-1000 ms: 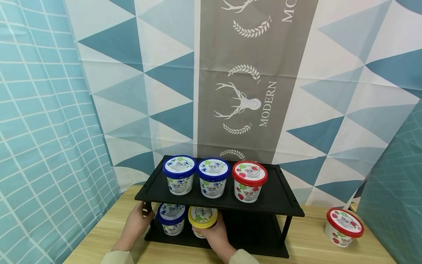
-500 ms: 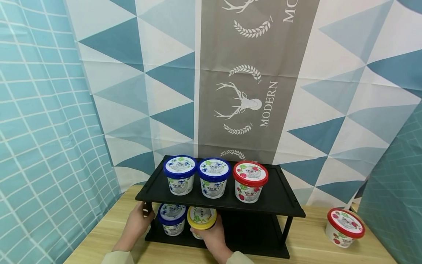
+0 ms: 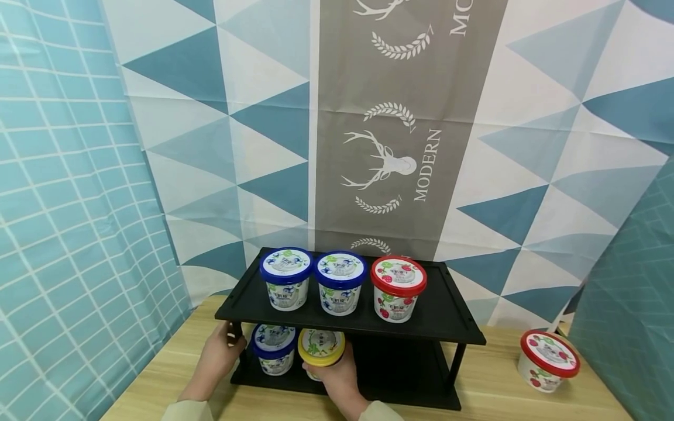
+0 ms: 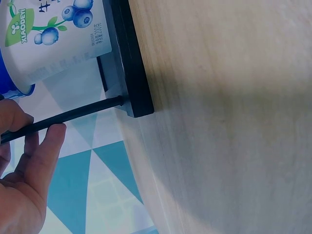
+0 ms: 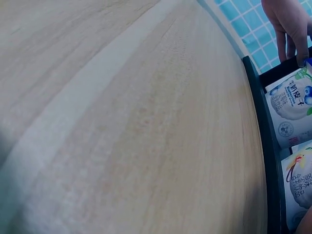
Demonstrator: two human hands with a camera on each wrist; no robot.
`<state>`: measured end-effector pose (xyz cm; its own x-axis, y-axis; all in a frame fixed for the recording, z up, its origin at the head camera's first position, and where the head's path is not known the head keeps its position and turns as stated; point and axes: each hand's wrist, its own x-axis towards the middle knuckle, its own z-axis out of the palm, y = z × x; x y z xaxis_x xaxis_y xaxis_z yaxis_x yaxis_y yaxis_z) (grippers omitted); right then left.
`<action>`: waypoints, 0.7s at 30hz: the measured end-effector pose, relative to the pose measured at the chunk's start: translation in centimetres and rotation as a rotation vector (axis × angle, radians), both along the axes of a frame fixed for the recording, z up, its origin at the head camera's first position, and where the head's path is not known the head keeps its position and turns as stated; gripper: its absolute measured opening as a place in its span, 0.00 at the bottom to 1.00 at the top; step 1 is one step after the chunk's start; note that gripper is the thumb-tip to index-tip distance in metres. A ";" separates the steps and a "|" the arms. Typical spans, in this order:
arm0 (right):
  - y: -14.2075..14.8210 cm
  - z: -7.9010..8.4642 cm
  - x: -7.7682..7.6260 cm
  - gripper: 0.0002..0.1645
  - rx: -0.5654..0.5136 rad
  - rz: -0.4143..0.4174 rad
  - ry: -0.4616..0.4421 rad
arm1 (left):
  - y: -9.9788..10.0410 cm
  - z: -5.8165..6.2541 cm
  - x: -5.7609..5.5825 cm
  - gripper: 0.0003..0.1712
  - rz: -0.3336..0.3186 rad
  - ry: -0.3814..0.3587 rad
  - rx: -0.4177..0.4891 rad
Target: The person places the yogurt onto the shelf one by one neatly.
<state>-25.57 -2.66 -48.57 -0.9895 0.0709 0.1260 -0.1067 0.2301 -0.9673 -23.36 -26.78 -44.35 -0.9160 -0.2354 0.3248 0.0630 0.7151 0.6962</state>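
My left hand [image 3: 220,354] holds the front left post [image 4: 78,113] of a black two-tier shelf [image 3: 444,307], thumb and fingers on either side of it. On the lower tier, my right hand [image 3: 341,374] grips a yellow-lidded tub [image 3: 321,345] from its right side; the tub's lower part is partly covered by the fingers. Just left of it stands a blue-lidded tub [image 3: 274,348] with blueberries printed on it, also seen close up in the left wrist view. In the right wrist view, the yellow-lidded tub [image 5: 298,187] shows only its printed side.
Two blue-lidded tubs [image 3: 286,279] [image 3: 340,283] and a red-lidded tub [image 3: 398,289] stand on the upper tier, above both hands. Another red-lidded tub [image 3: 549,361] sits on the wooden table [image 3: 495,392] at the right. Patterned cloth [image 3: 263,146] hangs behind.
The yellow-lidded tub, in my right hand's grip, has shifted slightly left towards the lower blue-lidded tub. My left hand has stayed on the post.
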 end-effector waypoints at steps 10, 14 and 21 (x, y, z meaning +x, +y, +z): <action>-0.3 0.0 0.1 0.59 -0.001 -0.033 0.003 | -0.1 0.0 -0.1 0.26 0.004 -0.015 -0.002; -0.3 0.1 0.0 0.59 -0.016 -0.033 0.011 | -0.1 0.0 -0.1 0.25 0.001 -0.002 -0.005; -0.3 0.0 0.1 0.59 0.004 -0.031 0.023 | -0.1 -0.1 0.0 0.24 0.001 0.006 -0.011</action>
